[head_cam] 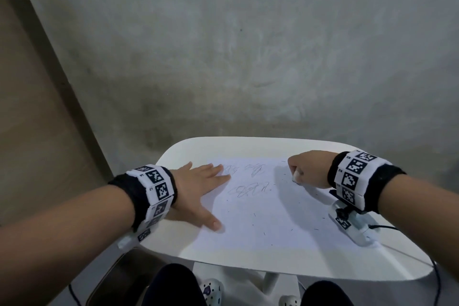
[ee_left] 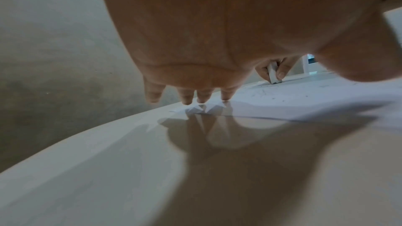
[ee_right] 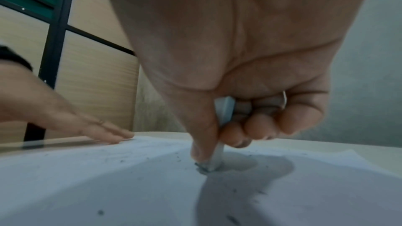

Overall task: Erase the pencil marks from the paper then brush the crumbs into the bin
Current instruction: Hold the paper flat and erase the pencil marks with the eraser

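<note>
Under right-wrist view, eraser (ee_right: 219, 154) tip on paper (ee_right: 108, 186)

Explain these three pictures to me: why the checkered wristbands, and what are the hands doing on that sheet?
No machine here: a person wears cameras. One picture looks down from the head; the other two look along each wrist at the fingers. The patterned wristbands are part of the worn rig. On the white table lies a paper with pencil scribbles and dark eraser crumbs. The left hand lies flat on the paper's edge. The right hand pinches a white eraser, its tip on the sheet.
</note>
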Tool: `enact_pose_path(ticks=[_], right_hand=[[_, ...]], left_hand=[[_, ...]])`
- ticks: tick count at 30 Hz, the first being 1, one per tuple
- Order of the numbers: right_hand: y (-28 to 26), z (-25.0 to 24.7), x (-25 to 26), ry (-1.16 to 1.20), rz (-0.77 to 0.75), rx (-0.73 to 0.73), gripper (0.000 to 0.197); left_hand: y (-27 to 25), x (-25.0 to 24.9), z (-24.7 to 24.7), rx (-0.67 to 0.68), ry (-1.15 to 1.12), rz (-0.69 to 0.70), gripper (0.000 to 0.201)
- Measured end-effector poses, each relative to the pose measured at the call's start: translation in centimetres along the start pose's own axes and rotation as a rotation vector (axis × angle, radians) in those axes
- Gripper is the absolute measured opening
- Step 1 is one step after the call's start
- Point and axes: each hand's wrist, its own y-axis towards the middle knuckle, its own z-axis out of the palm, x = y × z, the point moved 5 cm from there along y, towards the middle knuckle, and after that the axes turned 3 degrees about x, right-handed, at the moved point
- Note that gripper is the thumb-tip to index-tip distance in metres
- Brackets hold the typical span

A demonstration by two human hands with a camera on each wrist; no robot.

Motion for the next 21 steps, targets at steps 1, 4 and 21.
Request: enact_pose_path(ticks=[1, 4, 21], right_hand=[[0.1, 0.1, 0.0, 0.000, 0.006, 0.007, 0.011], [0.2, 0.2, 0.2, -0.013, 0.002, 0.015, 0.007], [0.5, 0.1, 0.3, -0.090, -0.018, 0.002, 0.006]], left_hand=[[0.4, -0.1, -0.3, -0.025, -0.006, -0.023, 0.118], [1.8, -0.6, -1.3, -0.043, -0.020, -0.088, 0.108], [3.5, -3.3, -3.5, -0.143, -0.043, 0.059, 0.119]])
